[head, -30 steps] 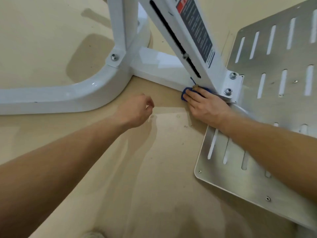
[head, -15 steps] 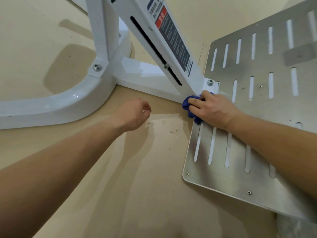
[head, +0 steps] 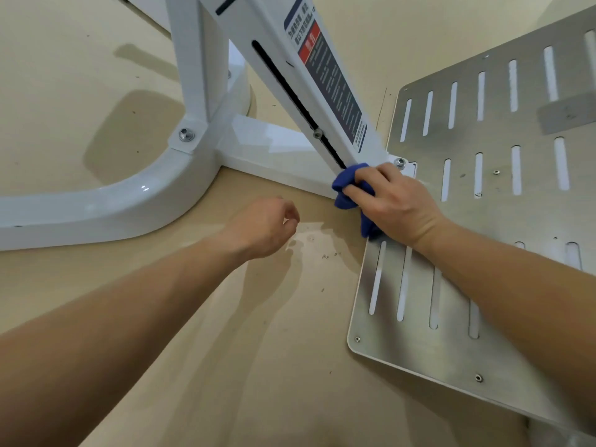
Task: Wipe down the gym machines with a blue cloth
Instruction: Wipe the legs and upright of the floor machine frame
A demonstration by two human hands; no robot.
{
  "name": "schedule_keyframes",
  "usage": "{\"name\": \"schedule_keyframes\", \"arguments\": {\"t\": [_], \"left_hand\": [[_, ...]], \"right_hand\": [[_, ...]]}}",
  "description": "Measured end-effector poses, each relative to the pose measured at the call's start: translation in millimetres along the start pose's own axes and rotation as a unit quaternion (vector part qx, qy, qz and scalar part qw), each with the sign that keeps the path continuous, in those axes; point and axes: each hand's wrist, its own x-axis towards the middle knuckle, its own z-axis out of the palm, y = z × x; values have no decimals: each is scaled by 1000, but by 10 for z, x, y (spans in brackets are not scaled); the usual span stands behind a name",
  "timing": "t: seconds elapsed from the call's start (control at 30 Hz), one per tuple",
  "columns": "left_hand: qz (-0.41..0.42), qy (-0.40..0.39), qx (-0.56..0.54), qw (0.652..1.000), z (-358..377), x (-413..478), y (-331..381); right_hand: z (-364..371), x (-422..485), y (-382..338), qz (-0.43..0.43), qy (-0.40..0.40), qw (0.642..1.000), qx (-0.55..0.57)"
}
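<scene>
Blue cloth (head: 350,185), bunched in the right hand's (head: 398,204) grip, presses where the white slanted post (head: 290,75) meets the steel footplate (head: 516,214): the joint is being wiped. The left hand (head: 263,227) hovers loosely curled, holding nothing. Next probably comes a sweep across the plate. More cloth shows than a second ago.

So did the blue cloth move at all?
Yes, a little. The blue cloth, gripped by the right hand, has slid up from the white crossbar to the bottom of the black slot, nearer the bolt.
</scene>
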Motion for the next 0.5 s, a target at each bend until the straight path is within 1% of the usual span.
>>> {"name": "schedule_keyframes", "arguments": {"t": [0.07, 0.1, 0.13, 0.2, 0.3, 0.37, 0.4, 0.43, 0.5], "left_hand": [[-4, 2, -4, 1000, -12, -16, -35], [-6, 1, -8, 1000, -17, -23, -52], [-7, 2, -11, 1000, -24, -31, -70], [-9, 6, -13, 1000, -40, -40, -100], [-8, 6, -8, 1000, -51, -45, -128], [-9, 6, -7, 1000, -57, -37, -139], [-10, 5, -8, 1000, -59, -31, -140], [-11, 5, -10, 1000, -61, -20, -140], [-7, 11, -19, 1000, -62, -2, -117]], "right_hand": [[58, -143, 17, 1, -59, 998, 8], [64, -188, 9, 18, -69, 997, 21], [66, -212, -14, 47, -67, 996, 41], [48, -189, -62, 119, -26, 987, 110], [-115, -95, -127, 219, 36, 954, 203], [-206, -36, -111, 288, 79, 927, 229], [-226, -5, -98, 325, 87, 911, 238], [-239, 30, -93, 363, 77, 893, 253], [-211, 69, -146, 417, 17, 857, 302]]}}
